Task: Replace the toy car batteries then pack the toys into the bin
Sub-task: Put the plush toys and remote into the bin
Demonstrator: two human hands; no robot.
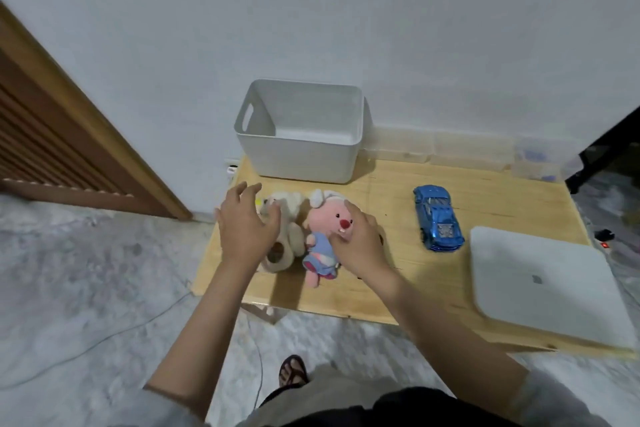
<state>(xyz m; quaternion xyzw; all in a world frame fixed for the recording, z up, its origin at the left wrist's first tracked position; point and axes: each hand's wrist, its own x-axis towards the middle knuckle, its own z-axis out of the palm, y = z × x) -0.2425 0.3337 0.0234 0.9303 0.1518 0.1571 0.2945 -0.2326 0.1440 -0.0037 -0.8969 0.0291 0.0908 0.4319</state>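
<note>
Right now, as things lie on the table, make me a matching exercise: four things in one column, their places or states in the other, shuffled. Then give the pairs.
Things:
1. bin
2. car
3. pink plush
4. cream plush

Places or states:
A. under the left hand
B. at the table's back edge, nothing seen inside
C. touched by the right hand
D. alone, right of both plushes

Pairs: 1-B, 2-D, 3-C, 4-A

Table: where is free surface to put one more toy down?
Bare wood lies between the pink plush and the blue car, and along the near edge before the white flat box. The left end, by the cream plush, is crowded.
</note>
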